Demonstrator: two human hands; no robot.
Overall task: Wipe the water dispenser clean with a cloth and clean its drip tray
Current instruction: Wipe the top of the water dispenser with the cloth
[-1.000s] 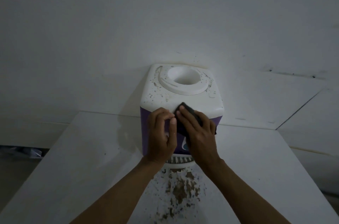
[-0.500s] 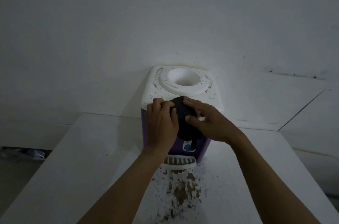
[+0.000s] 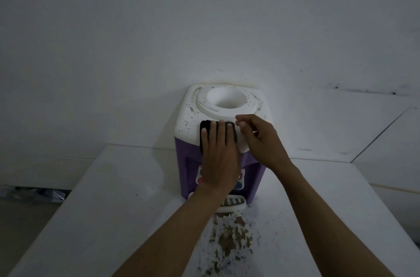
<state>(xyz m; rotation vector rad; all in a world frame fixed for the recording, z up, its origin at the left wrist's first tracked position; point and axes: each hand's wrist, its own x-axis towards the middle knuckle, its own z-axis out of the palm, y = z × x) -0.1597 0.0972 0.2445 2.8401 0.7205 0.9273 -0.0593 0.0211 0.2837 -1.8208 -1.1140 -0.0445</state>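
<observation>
Left grip (image 3: pixel 218 154), fingers straight, presses the black cloth (image 3: pixel 205 127) onto the water dispenser (image 3: pixel 187 128) at its front top edge. Right grip (image 3: pixel 259 140) sits beside the cloth, loosely curled and empty.

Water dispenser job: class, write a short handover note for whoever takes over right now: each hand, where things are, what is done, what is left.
Left hand: flat, straight fingers pressing the black cloth on the front top edge of the water dispenser.
Right hand: beside it, fingers loosely curled, holding nothing.
Done: little; the top is speckled with dirt.
Left: wipe top and body, clean the drip tray at the base; brown debris lies on the table.
</observation>
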